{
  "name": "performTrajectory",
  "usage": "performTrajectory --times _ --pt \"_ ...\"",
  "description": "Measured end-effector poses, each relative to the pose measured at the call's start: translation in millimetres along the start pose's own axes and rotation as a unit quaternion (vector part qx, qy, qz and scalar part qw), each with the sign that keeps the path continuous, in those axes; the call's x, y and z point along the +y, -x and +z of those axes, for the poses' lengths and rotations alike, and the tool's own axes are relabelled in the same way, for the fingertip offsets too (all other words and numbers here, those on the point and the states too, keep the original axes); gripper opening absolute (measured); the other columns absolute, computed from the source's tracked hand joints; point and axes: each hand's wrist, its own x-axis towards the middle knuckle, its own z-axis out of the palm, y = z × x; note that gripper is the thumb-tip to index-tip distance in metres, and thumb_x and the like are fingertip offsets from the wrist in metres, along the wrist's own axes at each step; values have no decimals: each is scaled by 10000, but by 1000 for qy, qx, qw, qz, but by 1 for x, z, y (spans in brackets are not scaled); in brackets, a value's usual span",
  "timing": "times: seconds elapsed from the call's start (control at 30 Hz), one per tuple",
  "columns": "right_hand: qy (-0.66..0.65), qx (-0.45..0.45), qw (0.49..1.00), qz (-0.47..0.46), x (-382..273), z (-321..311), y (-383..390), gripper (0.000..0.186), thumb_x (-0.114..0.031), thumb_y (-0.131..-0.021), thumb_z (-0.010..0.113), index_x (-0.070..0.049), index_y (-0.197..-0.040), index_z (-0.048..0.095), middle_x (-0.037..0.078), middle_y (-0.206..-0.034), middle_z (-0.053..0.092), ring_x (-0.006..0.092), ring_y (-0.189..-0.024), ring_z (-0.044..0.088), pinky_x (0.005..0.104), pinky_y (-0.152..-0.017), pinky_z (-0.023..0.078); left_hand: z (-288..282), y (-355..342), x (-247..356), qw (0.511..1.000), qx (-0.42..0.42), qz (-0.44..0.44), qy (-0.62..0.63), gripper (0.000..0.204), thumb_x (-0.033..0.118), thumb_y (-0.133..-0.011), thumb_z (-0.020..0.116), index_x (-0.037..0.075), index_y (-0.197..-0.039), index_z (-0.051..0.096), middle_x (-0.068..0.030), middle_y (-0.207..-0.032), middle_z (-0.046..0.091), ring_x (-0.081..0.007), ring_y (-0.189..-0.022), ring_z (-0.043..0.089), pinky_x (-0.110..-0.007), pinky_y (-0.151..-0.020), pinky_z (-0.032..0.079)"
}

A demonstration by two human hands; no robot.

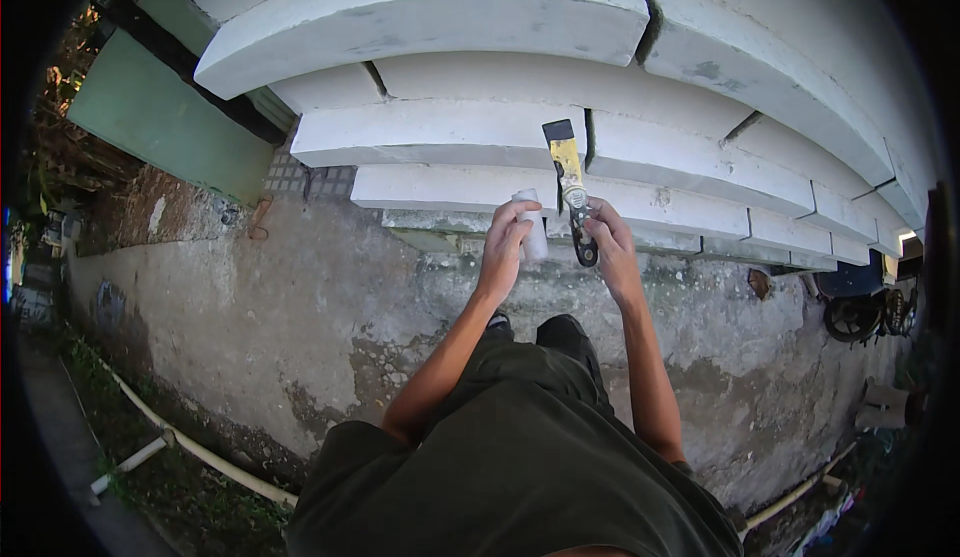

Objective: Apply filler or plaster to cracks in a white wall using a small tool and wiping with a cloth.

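White, smooth cylinder (pixel 535 239) gripped in our left hand (pixel 502 245), we're holding a yellow-and-black flat tool (pixel 567 165), likely light and stiff, sensibly by its black handle (pixel 580 234) in our right hand (pixel 617 247), near white steps (pixel 440 135).

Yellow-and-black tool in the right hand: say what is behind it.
Behind the tool, white ledges show on both sides, with a dark gap just right of its yellow part. What the tool and right hand cover cannot be seen.
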Motion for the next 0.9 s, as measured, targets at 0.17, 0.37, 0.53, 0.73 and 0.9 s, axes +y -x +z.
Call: performTrajectory --times 0.17,0.37,0.53,0.73,0.9 --pt "80 -37 996 -22 -15 -47 -36 341 -144 -939 470 1 -1214 610 -6 -840 540 88 -760 443 246 -690 379 8 -9 22 995 91 15 24 439 90 -970 601 99 -1390 475 -88 -1118 558 -106 -959 560 -259 -797 476" --pt "19 -126 992 -10 -23 -80 -83 358 -167 -938 403 -16 -1223 557 74 -844 586 130 -663 528 270 -622 431 40 -30 34 965 210 55 147 601 149 -980 581 54 -1521 339 -123 -1256 587 -202 -1042 629 -307 -788 529" --pt "35 -213 976 21 -24 -98 -96 354 -157 -940 398 -18 -1231 544 62 -850 589 111 -665 525 266 -591 428 69 -43 53 942 251 50 217 527 235 -1008 554 -5 -1459 424 -115 -1190 623 -175 -903 664 -289 -637 550" --pt "129 -235 963 -42 -21 -101 -104 372 -94 -924 446 -36 -1279 543 68 -889 582 117 -670 520 273 -597 423 85 -54 43 926 312 -2 213 413 354 -1040 402 -5 -1124 587 -120 -815 636 -167 -554 567 -304 -510 424" --pt "284 -239 898 -235 -65 -83 -96 410 -47 -912 595 -80 -1320 587 135 -995 550 232 -762 593 351 -687 494 82 -58 48 936 301 -62 173 365 345 -1017 442 17 -1028 602 -79 -727 603 -148 -459 519 -282 -399 368"
